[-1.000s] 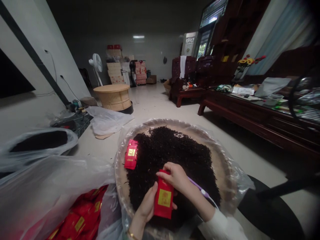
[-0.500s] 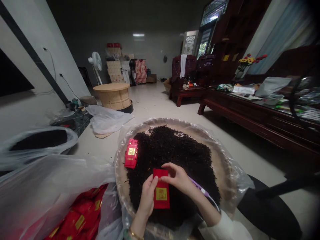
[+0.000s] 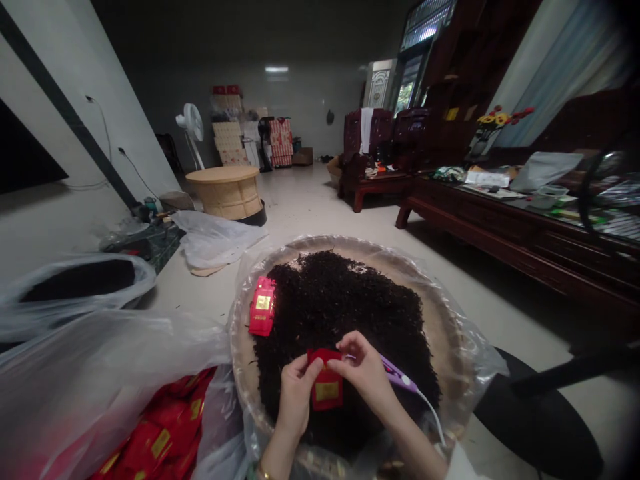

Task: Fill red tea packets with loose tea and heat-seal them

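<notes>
Red packet (image 3: 326, 387) (gold label (image 3: 327, 391)): pinched in closed grips of left hand (image 3: 296, 393) and right hand (image 3: 363, 371), over dark loose tea (image 3: 340, 300); purple sealer (image 3: 397, 372) beside right grip.

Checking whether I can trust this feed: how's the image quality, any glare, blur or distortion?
Head view: wide-angle distortion leans the walls and bows the edges, and the corners darken. The far room is dim around one bright ceiling light. The plastic sheeting shows soft highlights. The left hand, right hand and red packet look fairly sharp, without heavy blur.
</notes>
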Tool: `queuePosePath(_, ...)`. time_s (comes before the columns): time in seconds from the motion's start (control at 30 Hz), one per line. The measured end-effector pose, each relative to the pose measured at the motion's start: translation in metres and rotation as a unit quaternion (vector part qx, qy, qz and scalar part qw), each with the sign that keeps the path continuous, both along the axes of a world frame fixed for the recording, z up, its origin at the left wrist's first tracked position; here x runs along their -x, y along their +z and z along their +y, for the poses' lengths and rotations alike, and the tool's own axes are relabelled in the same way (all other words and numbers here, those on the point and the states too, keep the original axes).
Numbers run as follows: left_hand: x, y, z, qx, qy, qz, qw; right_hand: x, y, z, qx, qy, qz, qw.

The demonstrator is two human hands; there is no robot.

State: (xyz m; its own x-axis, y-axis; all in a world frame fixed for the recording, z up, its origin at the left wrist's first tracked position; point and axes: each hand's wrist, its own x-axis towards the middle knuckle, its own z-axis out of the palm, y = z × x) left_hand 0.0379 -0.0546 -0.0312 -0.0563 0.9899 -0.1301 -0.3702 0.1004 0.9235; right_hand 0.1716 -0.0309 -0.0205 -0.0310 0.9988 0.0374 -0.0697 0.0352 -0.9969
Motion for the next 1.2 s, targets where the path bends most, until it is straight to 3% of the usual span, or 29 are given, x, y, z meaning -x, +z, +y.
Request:
queuePosePath(0.17, -0.003, 0.005, -0.004, 0.009, -0.018, -0.045, 0.999, 0.000, 0.006, -0.006, -0.016, 0.010, 0.029, 0.999)
queuePosePath(0.4, 0.004, 0.003, -0.007, -0.034, -0.050, 0.086, 0.994, -0.005, 0.008, -0.006, -0.021, 0.003, 0.035, 0.999)
queuePosePath(0.6, 0.006, 0.004, -0.006, -0.027, -0.060, 0.119, 0.991, -0.005, 0.003, -0.006, -0.018, -0.018, 0.056, 0.998)
queuePosePath(0.87, 0.006, 0.020, -0.007, -0.025, -0.064, 0.158, 0.985, -0.012, 0.004, -0.004, 0.057, 0.074, 0.002, 0.996)
queuePosePath(1.07, 0.006, 0.017, -0.006, -0.017, -0.036, 0.148, 0.988, -0.015, 0.004, -0.005, 0.042, 0.060, -0.036, 0.997)
queuePosePath(1.2, 0.008, 0.015, -0.003, 0.002, -0.046, 0.136, 0.990, -0.015, 0.004, -0.006, 0.042, 0.097, -0.052, 0.993)
